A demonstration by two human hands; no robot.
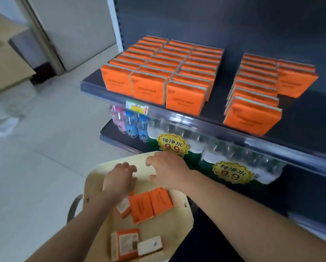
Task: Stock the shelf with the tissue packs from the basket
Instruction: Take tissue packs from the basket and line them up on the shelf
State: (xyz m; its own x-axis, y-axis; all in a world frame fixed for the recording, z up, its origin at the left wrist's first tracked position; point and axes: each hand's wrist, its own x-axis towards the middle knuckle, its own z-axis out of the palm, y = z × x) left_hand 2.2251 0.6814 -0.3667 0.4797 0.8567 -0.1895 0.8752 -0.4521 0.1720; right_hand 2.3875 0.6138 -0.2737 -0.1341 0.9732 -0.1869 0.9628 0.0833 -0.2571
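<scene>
Scanning from nine o'clock, I see cardboard boxes on the floor, well apart from the work. At six o'clock sits the cream basket, with loose tissue packs lying flat and jumbled in its near half, some orange face up, some showing white. My left hand hangs over the basket's far half, fingers loosely curled and holding nothing I can make out. An orange corner shows just under its heel, and I cannot tell if they touch. My right hand, just beside it toward three o'clock, is spread wide and empty. From twelve to two o'clock the shelf carries standing rows of orange packs, with a bare lane between the two blocks.

The risks, as I judge them: both hands sit beyond the packs, so a hasty grab could close on air. A flat pack pinched by one edge could slip. A careless placement could tip the leaning front pack off the shelf lip.
</scene>
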